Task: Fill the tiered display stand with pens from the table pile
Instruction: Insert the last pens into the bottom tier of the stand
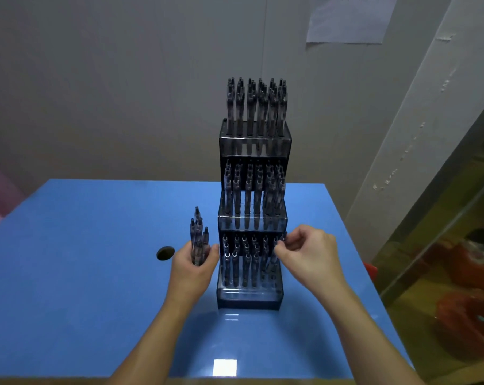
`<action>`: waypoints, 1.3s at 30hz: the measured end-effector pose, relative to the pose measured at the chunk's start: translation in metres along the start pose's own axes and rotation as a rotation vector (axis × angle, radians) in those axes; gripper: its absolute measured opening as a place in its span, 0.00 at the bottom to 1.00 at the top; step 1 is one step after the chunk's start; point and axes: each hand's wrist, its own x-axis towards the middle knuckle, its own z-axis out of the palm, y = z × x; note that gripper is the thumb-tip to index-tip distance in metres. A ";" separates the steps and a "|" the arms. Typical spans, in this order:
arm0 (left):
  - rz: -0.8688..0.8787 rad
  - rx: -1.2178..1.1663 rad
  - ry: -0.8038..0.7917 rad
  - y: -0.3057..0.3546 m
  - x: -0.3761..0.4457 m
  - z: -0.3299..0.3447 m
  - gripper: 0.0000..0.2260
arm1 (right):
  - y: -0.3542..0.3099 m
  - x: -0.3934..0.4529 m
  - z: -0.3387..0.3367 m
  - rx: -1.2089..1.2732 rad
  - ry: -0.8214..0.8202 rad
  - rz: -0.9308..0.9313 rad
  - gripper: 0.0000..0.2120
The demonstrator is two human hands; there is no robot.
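You're in a plain workroom or stockroom: a glossy blue worktop (96, 273) against bare grey walls (96, 79), 1 taped-up white paper notice (349, 20), cluttered shelving (457, 259) at your right.

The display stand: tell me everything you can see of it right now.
The display stand is a dark, see-through plastic rack of three stepped tiers, upright on the blue table, rising toward the wall. Dark pens stand upright in rows on all three tiers; the top and middle look full. At the bottom tier's right end the right hand pinches a pen that leans slightly. The left hand grips a bundle of pens just left of the stand; whether it touches the stand is unclear.
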 end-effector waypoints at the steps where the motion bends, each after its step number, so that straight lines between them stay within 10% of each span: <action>1: 0.001 -0.002 -0.001 0.001 0.000 -0.001 0.15 | -0.001 0.000 0.002 -0.014 -0.019 0.003 0.07; 23: 0.023 -0.001 -0.079 0.015 -0.008 0.003 0.17 | -0.018 -0.011 0.010 -0.503 -0.263 -0.002 0.18; 29: 0.096 -0.017 -0.171 0.029 -0.014 0.009 0.15 | -0.056 -0.011 -0.007 0.077 -0.304 -0.209 0.07; 39: 0.122 0.003 -0.248 0.039 -0.015 0.011 0.16 | -0.056 -0.013 0.007 0.209 -0.269 -0.282 0.04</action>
